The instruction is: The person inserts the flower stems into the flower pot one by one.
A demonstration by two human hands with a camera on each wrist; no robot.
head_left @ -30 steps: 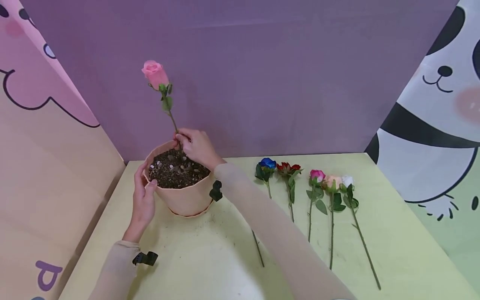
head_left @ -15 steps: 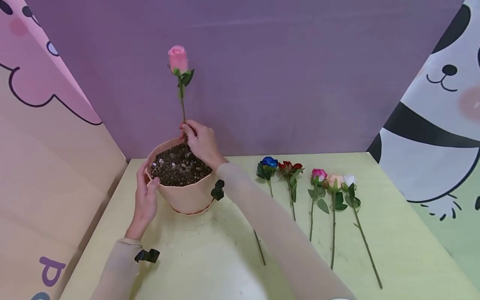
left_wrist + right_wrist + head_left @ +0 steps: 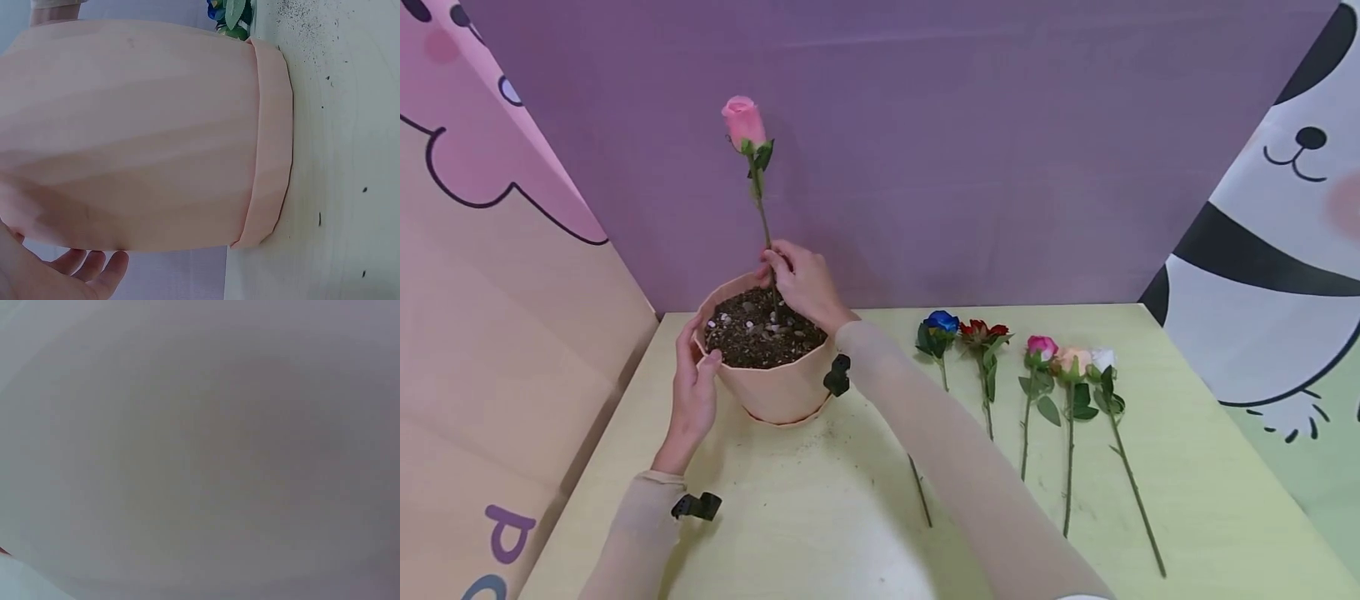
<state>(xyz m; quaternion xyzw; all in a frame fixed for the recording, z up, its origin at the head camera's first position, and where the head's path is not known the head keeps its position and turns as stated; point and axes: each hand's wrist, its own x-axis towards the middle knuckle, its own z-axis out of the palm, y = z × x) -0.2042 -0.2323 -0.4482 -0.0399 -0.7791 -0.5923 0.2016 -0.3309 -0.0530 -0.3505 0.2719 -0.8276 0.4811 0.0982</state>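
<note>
A pink rose [image 3: 745,123] stands nearly upright, its bloom tilted a little left and its stem reaching down to the dark soil [image 3: 752,337]. My right hand [image 3: 805,283] pinches the stem between thumb and fingers, low over the soil. My left hand [image 3: 695,392] holds the left side of the peach flowerpot [image 3: 775,392], thumb at the rim. In the left wrist view the fingers of the left hand [image 3: 56,275] lie along the flowerpot wall [image 3: 137,137]. The right wrist view is blurred grey and shows neither hand nor rose.
To the right on the table [image 3: 820,517] lie several artificial flowers: a blue rose [image 3: 942,323], a dark red flower [image 3: 982,333], a magenta rose [image 3: 1041,348], a peach rose [image 3: 1072,361] and a white one [image 3: 1102,359]. Soil crumbs dot the tabletop. A purple backdrop [image 3: 925,167] rises behind.
The rose swung from a left lean to more upright, shifting right, then tipped slightly back left. My right hand moved slightly up and right with the stem; the left hand keeps its hold.
</note>
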